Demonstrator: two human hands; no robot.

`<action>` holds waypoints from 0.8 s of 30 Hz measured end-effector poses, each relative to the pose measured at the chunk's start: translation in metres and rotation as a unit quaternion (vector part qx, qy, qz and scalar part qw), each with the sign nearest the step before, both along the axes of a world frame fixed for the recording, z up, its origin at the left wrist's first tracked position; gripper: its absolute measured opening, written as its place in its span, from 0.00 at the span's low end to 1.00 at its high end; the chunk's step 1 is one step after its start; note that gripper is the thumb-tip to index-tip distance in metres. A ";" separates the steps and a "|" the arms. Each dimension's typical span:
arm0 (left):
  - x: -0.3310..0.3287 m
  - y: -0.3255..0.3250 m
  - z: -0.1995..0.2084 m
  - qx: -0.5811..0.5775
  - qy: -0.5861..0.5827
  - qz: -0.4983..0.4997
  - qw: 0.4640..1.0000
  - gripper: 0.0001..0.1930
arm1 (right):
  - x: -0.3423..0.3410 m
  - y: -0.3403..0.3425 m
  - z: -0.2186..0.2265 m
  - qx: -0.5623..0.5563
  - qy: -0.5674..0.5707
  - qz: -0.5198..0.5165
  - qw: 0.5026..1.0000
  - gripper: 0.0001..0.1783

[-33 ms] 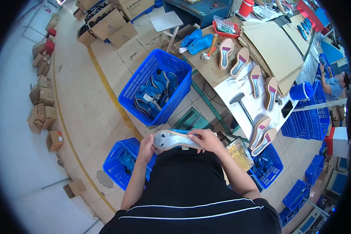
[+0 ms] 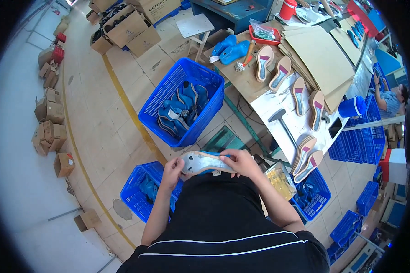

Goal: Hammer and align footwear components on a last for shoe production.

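Left hand (image 2: 171, 171) and right hand (image 2: 238, 162), nearly closed, grip a shoe (image 2: 202, 164).

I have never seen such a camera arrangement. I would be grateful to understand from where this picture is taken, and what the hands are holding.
No machine here: these are a person's bare hands, seen by a wide fisheye camera on the head looking down, so straight edges bend. The left hand and right hand hold a shoe-shaped piece between them, pale face up, with blue along its far side. On the table lie shoe soles, a hammer and blue foot-shaped forms.
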State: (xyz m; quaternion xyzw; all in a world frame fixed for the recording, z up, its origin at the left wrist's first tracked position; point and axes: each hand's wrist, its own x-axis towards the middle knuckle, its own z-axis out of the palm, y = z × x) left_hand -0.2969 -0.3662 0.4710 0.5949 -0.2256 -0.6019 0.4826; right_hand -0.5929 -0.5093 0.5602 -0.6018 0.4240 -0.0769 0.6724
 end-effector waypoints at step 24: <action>-0.008 -0.040 0.084 -0.135 -0.347 -0.226 0.900 0.37 | -0.056 0.010 -0.059 -0.318 -0.010 0.013 0.948 0.37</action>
